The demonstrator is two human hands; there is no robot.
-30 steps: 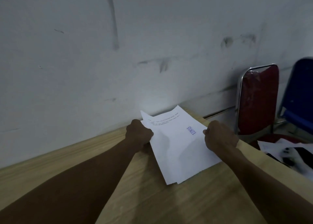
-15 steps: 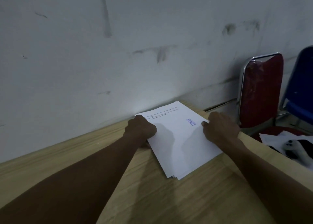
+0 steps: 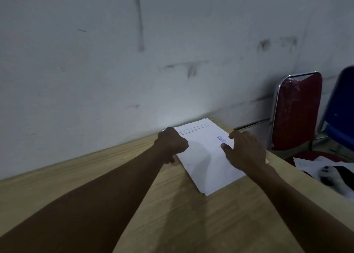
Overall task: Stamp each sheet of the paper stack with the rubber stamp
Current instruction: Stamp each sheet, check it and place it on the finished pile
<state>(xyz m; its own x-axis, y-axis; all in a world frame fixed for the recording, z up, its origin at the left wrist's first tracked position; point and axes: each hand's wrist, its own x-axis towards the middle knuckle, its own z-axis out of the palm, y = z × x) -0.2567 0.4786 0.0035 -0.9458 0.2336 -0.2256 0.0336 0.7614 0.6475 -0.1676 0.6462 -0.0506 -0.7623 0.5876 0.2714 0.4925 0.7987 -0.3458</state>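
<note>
Right fingers (image 3: pixel 226 147) now spread loose at 3 o'clock on the paper stack (image 3: pixel 206 168), let go of its edge, left hand (image 3: pixel 171 144) curled at 9 gripping nothing I can confirm; stack squared by the wall (image 3: pixel 115 61), rubber stamp unseen, chairs (image 3: pixel 295 111) clear.

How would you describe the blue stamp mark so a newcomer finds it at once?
Start at the wooden table against the grey wall; a paper stack lies at its far end. On the top sheet, just beyond the right hand, sits the blue stamp mark, the only coloured print there.
</note>
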